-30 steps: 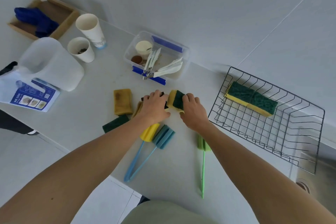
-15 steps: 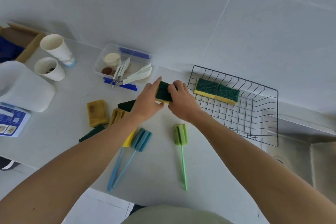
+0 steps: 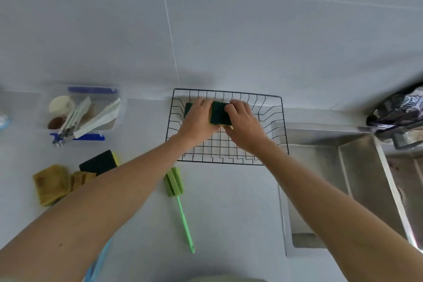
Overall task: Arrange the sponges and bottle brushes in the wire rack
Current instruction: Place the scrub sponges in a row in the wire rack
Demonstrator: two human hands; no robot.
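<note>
Both hands hold a green-and-yellow sponge (image 3: 219,114) inside the black wire rack (image 3: 272,119), near its back. My left hand (image 3: 198,119) grips the sponge's left end and my right hand (image 3: 243,123) its right end. Another green sponge (image 3: 188,108) peeks out behind my left hand in the rack. On the counter lie a green bottle brush (image 3: 176,186), a dark green sponge (image 3: 98,162) and two brownish sponges (image 3: 50,184). A blue brush handle (image 3: 98,263) shows under my left forearm.
A clear plastic box (image 3: 84,113) with utensils and small cups stands at the back left. A steel sink (image 3: 343,181) lies right of the rack. A dark object (image 3: 398,108) sits at the far right edge. The tiled wall rises behind.
Both hands carried the sponge rightward from the counter into the rack. My view swung right, bringing the sink into sight.
</note>
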